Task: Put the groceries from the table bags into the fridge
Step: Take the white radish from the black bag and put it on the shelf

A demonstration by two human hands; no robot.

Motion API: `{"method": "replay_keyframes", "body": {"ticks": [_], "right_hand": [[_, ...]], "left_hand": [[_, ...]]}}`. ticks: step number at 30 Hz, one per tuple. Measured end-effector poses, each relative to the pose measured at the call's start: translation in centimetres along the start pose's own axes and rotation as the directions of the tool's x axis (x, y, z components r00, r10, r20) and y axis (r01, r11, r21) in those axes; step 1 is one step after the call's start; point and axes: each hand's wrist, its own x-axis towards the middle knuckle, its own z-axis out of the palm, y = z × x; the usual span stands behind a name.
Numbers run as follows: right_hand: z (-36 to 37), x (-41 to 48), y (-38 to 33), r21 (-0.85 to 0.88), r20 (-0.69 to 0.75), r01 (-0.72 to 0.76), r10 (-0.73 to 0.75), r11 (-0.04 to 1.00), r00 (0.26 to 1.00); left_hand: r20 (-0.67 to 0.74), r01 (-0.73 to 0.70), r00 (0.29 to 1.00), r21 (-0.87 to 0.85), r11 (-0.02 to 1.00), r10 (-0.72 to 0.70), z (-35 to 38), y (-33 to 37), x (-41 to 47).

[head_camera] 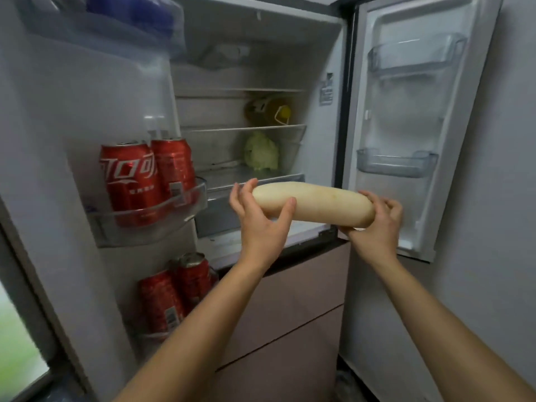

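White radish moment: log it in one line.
white radish | left hand, right hand holding ends | before open fridge

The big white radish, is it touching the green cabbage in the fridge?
Apart. The head view shows the radish held in both hands outside the fridge, with bare shelf showing between it and the cabbage farther back.

the right hand [374,224] covers the white radish's [311,205] far end. the yellow-capped bottle [271,111] on the middle shelf is dim and blurred, its label unreadable. blue packages [136,13] up top are smeared and cut off by the edge.
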Motion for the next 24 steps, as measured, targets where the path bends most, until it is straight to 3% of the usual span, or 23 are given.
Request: {"method": "replay_keyframes", "body": {"ticks": [2,5,9,12,17,24], "right_hand": [[1.3,2.6,0.2,0.005,-0.02,-0.031,0.031,1.0,0.999],[4.2,6.2,0.8,0.022,-0.032,-0.022,0.023,1.0,0.999],[9.1,10.8,1.5,0.059,0.005,0.016,-0.016,0.998,1.0],[13.5,14.1,2.6,0.1,0.074,0.081,-0.089,0.992,0.993],[20.3,19.8,3.9,0.158,0.195,0.175,-0.205,0.972,0.959],[29.0,24.8,3.1,0.223,0.341,0.211,-0.279,0.952,0.898]], "left_hand": [[0.029,-0.073,0.997,0.202,0.977,0.069,1.1,-1.4,2.8],[0.051,-0.199,0.978,0.514,0.834,0.202,2.8,-4.0,6.7],[0.175,-0.337,0.916,0.824,0.456,0.361,4.5,-7.3,11.5],[0.309,-0.4,0.886,0.886,0.234,0.345,6.0,-10.2,15.2],[0.28,-0.366,0.889,0.91,0.196,0.362,7.6,-14.5,21.0],[0.006,-0.082,0.957,0.964,0.254,0.29,7.7,-20.2,25.4]]}}
